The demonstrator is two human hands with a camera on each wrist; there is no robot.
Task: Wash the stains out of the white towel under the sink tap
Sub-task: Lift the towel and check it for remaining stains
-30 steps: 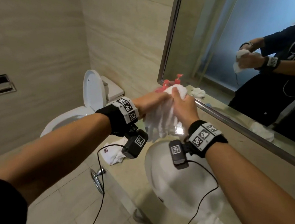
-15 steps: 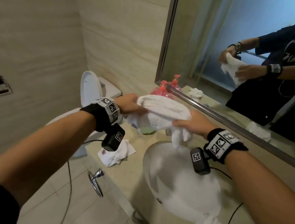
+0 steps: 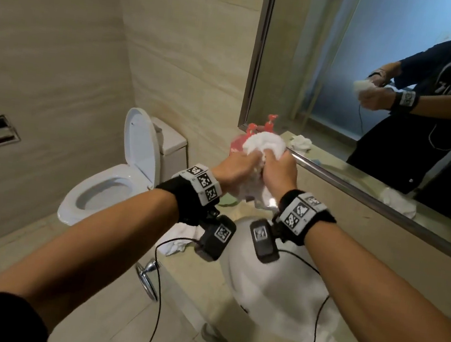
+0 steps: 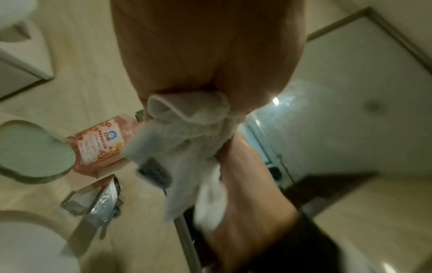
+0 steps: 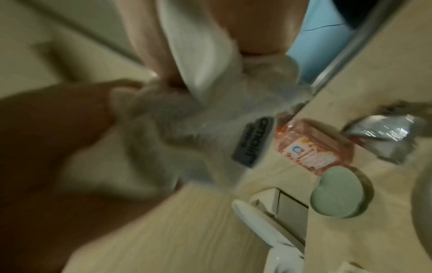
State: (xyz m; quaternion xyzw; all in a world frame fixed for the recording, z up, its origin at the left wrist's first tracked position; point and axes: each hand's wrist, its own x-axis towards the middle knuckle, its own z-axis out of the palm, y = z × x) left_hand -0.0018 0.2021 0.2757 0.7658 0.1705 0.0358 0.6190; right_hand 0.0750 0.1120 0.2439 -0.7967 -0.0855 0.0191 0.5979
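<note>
White towel [image 3: 261,149] bunched above the sink basin [image 3: 267,284], gripped by left hand [image 3: 233,167] and right hand [image 3: 276,171], fingers curled in. Soft, probably wet-heavy; best held by bunched folds, not dangling ends.

Black wristbands [image 3: 183,202], white coded tags, wrist cameras, cables; dark sleeves.

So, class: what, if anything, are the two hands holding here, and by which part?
Both the left hand and right hand grip the white towel, bunched together around its middle, above the sink.
</note>
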